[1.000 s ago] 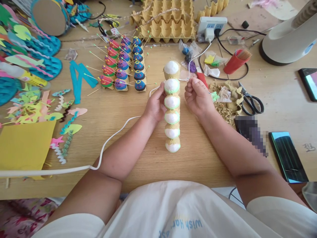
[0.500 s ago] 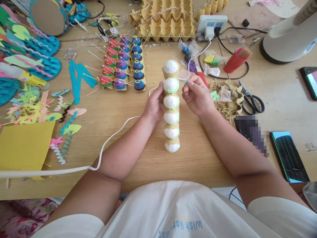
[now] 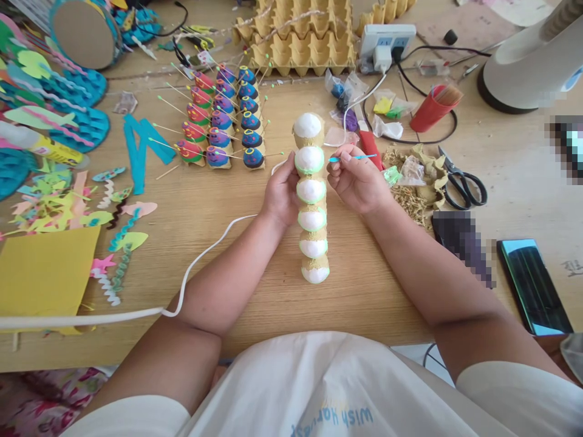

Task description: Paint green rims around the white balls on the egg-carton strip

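A strip of egg carton [image 3: 312, 235] with several white clay domes stands out in front of me. Light green edging rims the lower domes, while the farthest dome is plain white. My left hand [image 3: 283, 193] grips the strip by its left side, near the second dome; some of the fingers are hidden behind it. On the other side, my right hand [image 3: 357, 181] pinches a thin blue stick-like tool [image 3: 364, 157]. The tool's tip points left, close to the second dome. I cannot tell whether it touches.
Finished painted carton strips [image 3: 219, 121] with pins stand behind on the left. Scissors [image 3: 464, 185], a red cup [image 3: 429, 109], bagged clay [image 3: 390, 106] and a phone [image 3: 534, 285] lie right. A white cable [image 3: 200, 255] crosses near my left arm. Paper cutouts [image 3: 68, 200] cover the left.
My right hand has turned, so the blue tool now lies nearly level and shows more of its length. The carton strip has shifted slightly left, still in my left hand.
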Tool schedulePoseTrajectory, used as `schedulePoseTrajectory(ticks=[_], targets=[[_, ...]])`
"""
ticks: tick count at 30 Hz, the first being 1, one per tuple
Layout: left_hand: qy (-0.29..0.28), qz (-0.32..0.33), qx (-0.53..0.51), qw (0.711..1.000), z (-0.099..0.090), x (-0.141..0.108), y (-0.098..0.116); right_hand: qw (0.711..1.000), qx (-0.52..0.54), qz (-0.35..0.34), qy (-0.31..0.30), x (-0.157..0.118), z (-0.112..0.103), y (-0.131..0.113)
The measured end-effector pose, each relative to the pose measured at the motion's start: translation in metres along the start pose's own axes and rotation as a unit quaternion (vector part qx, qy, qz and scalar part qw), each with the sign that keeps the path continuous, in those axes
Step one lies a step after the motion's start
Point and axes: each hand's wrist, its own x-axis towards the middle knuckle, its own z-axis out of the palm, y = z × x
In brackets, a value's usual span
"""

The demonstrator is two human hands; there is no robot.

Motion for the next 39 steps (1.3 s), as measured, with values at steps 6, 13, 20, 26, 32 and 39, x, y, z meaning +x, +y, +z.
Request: schedulePoseTrajectory(ticks=[6,13,20,26,32,39], targets=[[0.021,0.038,-0.018,0.999,0.001,-0.001,0.0,1.0,-0.014,0.004,-0.008,-0.001,0.004,-0.001],[0.039,0.061,0.003,0.997,-0.001,-0.002,0.0,0.997,-0.073,-0.025,0.006,-0.002,0.002,0.003],[0.026,0.051,0.005,0.998,0.0,-0.003,0.0,0.999,-0.03,-0.019,0.02,-0.005,0.006,0.003],[-0.003,0.039,0.008,0.999,0.004,-0.002,-0.003,0.999,0.002,0.023,0.033,-0.007,0.011,0.01],[0.003,0.027,0.01,1.0,0.004,-0.003,-0.005,0.999,-0.008,0.033,0.038,-0.005,0.01,0.012],[-0.013,0.009,0.005,1.0,0.0,-0.001,-0.008,0.998,-0.006,0.041,0.046,-0.007,0.011,0.011]])
